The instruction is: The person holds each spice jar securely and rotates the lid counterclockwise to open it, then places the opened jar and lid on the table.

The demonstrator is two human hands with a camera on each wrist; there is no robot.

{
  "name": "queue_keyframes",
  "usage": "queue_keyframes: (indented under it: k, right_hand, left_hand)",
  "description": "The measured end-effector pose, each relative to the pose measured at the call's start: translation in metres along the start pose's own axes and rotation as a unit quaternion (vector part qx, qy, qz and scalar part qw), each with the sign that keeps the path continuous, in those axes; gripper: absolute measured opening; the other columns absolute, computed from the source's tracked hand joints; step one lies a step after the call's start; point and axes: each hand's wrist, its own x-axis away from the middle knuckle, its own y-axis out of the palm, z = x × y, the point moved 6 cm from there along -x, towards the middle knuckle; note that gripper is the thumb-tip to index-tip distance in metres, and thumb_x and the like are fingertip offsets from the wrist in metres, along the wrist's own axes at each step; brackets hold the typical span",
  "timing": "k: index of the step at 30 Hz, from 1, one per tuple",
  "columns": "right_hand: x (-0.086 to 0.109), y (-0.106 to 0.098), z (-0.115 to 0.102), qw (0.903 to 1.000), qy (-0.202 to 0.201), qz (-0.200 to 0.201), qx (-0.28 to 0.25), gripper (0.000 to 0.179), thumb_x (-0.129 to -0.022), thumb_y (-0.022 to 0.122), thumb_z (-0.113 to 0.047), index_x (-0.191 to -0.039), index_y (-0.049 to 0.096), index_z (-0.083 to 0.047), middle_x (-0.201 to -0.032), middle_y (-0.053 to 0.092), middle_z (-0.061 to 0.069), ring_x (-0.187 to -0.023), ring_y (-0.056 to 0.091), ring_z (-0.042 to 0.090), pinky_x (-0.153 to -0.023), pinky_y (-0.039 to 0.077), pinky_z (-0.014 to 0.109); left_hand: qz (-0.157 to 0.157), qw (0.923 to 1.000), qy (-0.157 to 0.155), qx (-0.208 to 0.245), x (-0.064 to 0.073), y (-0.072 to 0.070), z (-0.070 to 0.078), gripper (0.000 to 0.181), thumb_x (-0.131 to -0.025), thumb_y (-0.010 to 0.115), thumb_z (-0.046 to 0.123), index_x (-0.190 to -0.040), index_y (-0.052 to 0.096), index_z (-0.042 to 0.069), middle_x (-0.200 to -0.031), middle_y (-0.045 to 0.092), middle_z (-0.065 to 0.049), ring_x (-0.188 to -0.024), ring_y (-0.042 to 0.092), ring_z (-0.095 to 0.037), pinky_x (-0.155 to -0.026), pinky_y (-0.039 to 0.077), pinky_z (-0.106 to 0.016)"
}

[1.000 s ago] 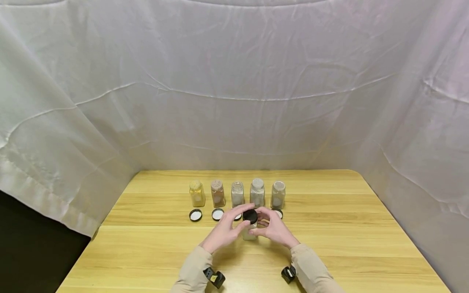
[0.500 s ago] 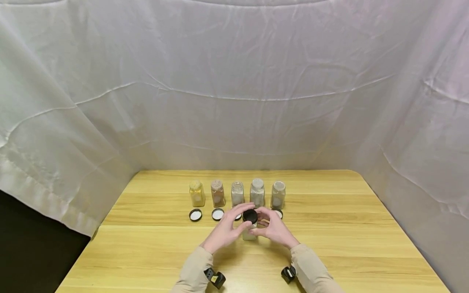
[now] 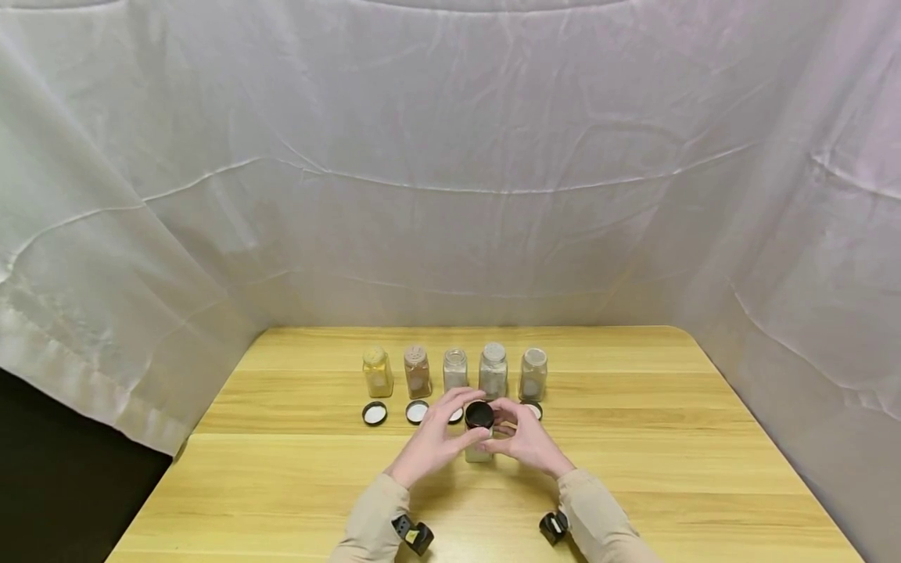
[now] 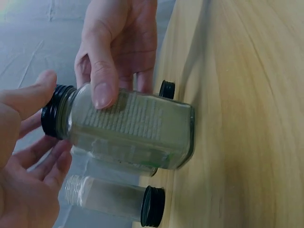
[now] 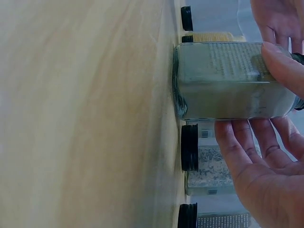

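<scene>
A square glass spice jar [image 4: 130, 128] with a pale powdery filling stands upright on the table in front of the person. My right hand [image 3: 526, 439] holds its body from the right, thumb on the near face and fingers on the far side. From the left, my left hand [image 3: 439, 438] grips the black screw lid [image 3: 479, 415] on top, its thumb at the near edge and fingers around the far side. The left wrist view shows the lid sitting on the jar's neck.
Behind stand several lidless spice jars in a row, among them a yellow one [image 3: 378, 375], a brown one [image 3: 418, 375] and a grey one [image 3: 533, 377]. Black lids lie before them, such as the leftmost lid [image 3: 375, 414] and another lid [image 3: 418, 412]. Pale curtains [image 3: 450, 234] surround the table.
Both hands, the jar and its lid keep almost the same place. Only the left thumb and fingers have shifted slightly at the lid.
</scene>
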Motion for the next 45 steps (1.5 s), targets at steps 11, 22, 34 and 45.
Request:
queue_keyframes:
  k: [11,22,34,45]
  right_hand:
    - [0.0002,0.0015,0.0009,0.9999,0.007,-0.004,-0.011,0.049,-0.079,0.085,-0.008,-0.120,0.061,0.002,-0.119,0.066,0.022,-0.101,0.069,0.012,-0.089,0.058,0.020]
    - [0.0007,0.0008,-0.0002,0.9999,0.008,-0.001,-0.008,0.050,-0.079,0.084,-0.006,-0.121,0.059,0.004,-0.120,0.064,0.024,-0.105,0.069,0.024,-0.092,0.058,0.022]
    - [0.0018,0.0013,-0.0010,0.9999,0.007,-0.002,-0.009,0.050,-0.079,0.084,-0.006,-0.121,0.058,0.005,-0.121,0.063,0.025,-0.110,0.068,0.034,-0.092,0.058,0.024]
    - [0.0009,0.0011,-0.0012,0.9998,0.010,0.000,-0.016,0.050,-0.079,0.084,-0.008,-0.121,0.059,0.004,-0.120,0.064,0.025,-0.106,0.069,0.026,-0.092,0.058,0.023]
  left_hand:
    - [0.008,0.9998,0.020,-0.004,-0.0007,-0.0017,0.0017,0.046,-0.092,0.072,0.020,-0.135,0.061,0.007,-0.131,0.066,-0.008,-0.123,0.062,-0.025,-0.109,0.050,-0.045]
    - [0.001,0.9991,0.043,-0.004,0.0011,0.0007,0.0019,0.045,-0.095,0.068,0.019,-0.137,0.059,0.006,-0.141,0.060,-0.012,-0.131,0.057,-0.031,-0.111,0.048,-0.051]
    - [0.012,0.9999,-0.002,-0.003,-0.0001,0.0004,-0.0012,0.049,-0.091,0.075,0.025,-0.136,0.061,0.011,-0.136,0.062,-0.005,-0.128,0.058,-0.023,-0.111,0.047,-0.049]
    - [-0.019,0.9993,0.034,0.001,0.0006,-0.0009,0.0027,0.045,-0.097,0.066,0.019,-0.139,0.058,0.008,-0.138,0.062,-0.011,-0.128,0.060,-0.029,-0.110,0.049,-0.049]
